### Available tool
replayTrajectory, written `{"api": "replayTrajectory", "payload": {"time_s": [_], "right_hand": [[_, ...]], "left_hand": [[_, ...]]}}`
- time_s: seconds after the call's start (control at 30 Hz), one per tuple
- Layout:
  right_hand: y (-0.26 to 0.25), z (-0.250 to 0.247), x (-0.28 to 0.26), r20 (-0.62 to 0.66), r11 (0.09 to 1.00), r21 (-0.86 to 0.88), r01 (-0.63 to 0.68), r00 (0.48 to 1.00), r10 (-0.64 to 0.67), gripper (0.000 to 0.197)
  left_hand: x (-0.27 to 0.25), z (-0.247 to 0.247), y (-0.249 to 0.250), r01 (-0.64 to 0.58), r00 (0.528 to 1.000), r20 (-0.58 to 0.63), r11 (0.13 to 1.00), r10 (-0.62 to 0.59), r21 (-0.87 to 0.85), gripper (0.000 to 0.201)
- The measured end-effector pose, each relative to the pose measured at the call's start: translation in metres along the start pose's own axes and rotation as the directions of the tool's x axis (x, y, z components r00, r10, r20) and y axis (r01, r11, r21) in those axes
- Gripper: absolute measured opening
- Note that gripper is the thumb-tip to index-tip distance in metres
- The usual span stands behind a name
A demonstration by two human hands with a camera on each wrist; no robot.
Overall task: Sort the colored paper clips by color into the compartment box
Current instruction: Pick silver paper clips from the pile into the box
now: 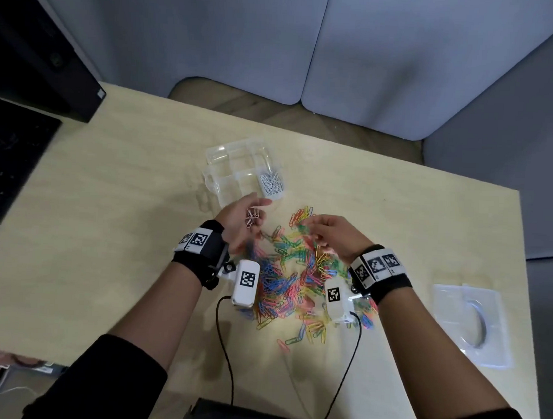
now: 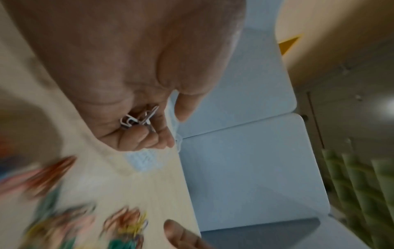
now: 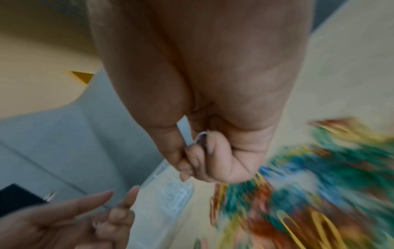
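A clear compartment box point(image 1: 238, 172) stands on the desk, with white clips point(image 1: 271, 185) in its right front compartment. Below it spreads a pile of mixed colored paper clips point(image 1: 294, 274). My left hand point(image 1: 252, 214) hovers palm up just in front of the box, its lower fingers curled round a few white clips point(image 2: 138, 118) while the index finger points out. My right hand point(image 1: 319, 230) hangs over the top of the pile, pinching one white clip point(image 3: 199, 137) between thumb and fingers. The wrist views are blurred.
A clear plastic lid or package point(image 1: 471, 322) lies flat at the desk's right. A dark keyboard point(image 1: 8, 163) and a monitor base point(image 1: 46, 56) sit at the far left. Blue partition panels point(image 1: 309, 44) stand behind the desk. Two cables point(image 1: 226, 351) trail toward me.
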State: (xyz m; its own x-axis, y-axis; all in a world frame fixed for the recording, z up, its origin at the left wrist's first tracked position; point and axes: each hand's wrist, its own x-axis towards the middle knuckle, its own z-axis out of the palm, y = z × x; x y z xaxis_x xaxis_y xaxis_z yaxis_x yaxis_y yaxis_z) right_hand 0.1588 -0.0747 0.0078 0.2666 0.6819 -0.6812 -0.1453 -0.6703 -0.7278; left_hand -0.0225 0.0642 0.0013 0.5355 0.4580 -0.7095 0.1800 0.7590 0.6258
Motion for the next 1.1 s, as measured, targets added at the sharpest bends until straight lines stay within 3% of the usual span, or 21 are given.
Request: {"api": "replayTrajectory", "payload": {"time_s": [0.07, 0.17, 0.3, 0.37, 0.5, 0.57, 0.73, 0.9, 1.0, 1.1], "right_hand": [[-0.026, -0.001, 0.010, -0.069, 0.978, -0.204, 0.052, 0.995, -0.067, 0.017], [-0.056, -0.004, 0.023, -0.091, 0.874, -0.474, 0.105, 0.982, -0.167, 0.021], [-0.074, -0.005, 0.036, -0.099, 0.791, -0.601, 0.114, 0.972, -0.215, 0.027], [-0.079, -0.003, 0.042, -0.102, 0.774, -0.621, 0.124, 0.966, -0.237, 0.030], [-0.086, 0.007, 0.055, -0.109, 0.794, -0.580, 0.180, 0.949, -0.295, 0.027], [-0.090, 0.015, 0.060, -0.168, 0.829, -0.520, 0.206, 0.927, -0.336, 0.020], [-0.096, 0.040, 0.079, -0.189, 0.740, -0.626, 0.245, 0.873, -0.449, 0.020], [-0.098, 0.058, 0.080, -0.069, 0.667, -0.695, 0.269, 0.898, -0.435, 0.046], [-0.090, 0.050, 0.065, -0.024, 0.674, -0.653, 0.346, 0.880, -0.474, 0.056], [-0.058, 0.023, 0.044, -0.132, 0.747, -0.523, 0.411, 0.827, -0.547, 0.047]], "left_hand": [[0.014, 0.007, 0.026, -0.116, 0.990, -0.049, 0.961, 0.132, 0.249, 0.018], [0.035, 0.023, 0.052, -0.130, 0.964, -0.098, 0.758, 0.248, 0.639, 0.036], [0.046, 0.046, 0.065, -0.009, 0.958, -0.138, 0.512, 0.249, 0.859, 0.051], [0.047, 0.056, 0.068, -0.015, 0.964, -0.111, 0.466, 0.240, 0.885, 0.060], [0.047, 0.058, 0.063, -0.066, 0.965, -0.051, 0.427, 0.256, 0.902, 0.063], [0.047, 0.051, 0.059, -0.119, 0.953, -0.026, 0.451, 0.303, 0.884, 0.063], [0.037, 0.025, 0.057, -0.217, 0.864, -0.145, 0.616, 0.482, 0.757, 0.054], [0.016, 0.000, 0.043, -0.296, 0.775, -0.192, 0.615, 0.602, 0.731, 0.047], [0.000, -0.006, 0.026, -0.339, 0.819, -0.061, 0.567, 0.570, 0.751, 0.036], [-0.014, -0.010, 0.004, -0.352, 0.876, 0.079, 0.520, 0.475, 0.778, 0.030]]}}
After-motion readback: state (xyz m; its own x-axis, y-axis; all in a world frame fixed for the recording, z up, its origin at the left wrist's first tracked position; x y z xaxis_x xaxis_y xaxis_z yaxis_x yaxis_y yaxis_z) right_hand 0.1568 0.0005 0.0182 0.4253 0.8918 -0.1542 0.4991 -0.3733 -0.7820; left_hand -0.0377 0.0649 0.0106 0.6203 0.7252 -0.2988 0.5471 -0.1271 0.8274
